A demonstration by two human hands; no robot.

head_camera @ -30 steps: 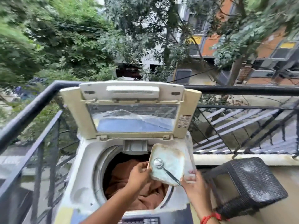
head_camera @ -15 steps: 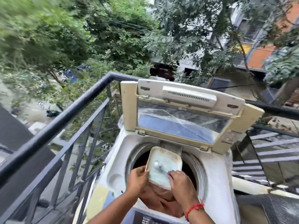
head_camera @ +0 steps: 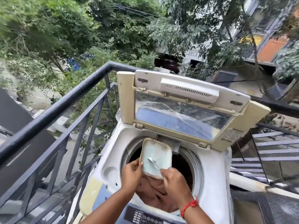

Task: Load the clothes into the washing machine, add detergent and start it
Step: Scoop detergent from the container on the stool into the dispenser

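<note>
Over the washing machine (head_camera: 215, 183) drum, the left hand (head_camera: 131, 175) grips the tilted detergent tray (head_camera: 156, 159) by its edge; the right hand (head_camera: 175, 180) pinches a spoon (head_camera: 152, 164) scraping inside it, above the brown clothes (head_camera: 155, 193).

Daylit balcony, black metal railing (head_camera: 53, 110), trees (head_camera: 64, 29), buildings (head_camera: 268, 49) beyond.

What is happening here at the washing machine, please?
A person stands at an open washing machine on a balcony. The left hand holds a square container tilted over the drum, and the right hand works a spoon inside it. Brown clothes already lie in the drum.
</note>
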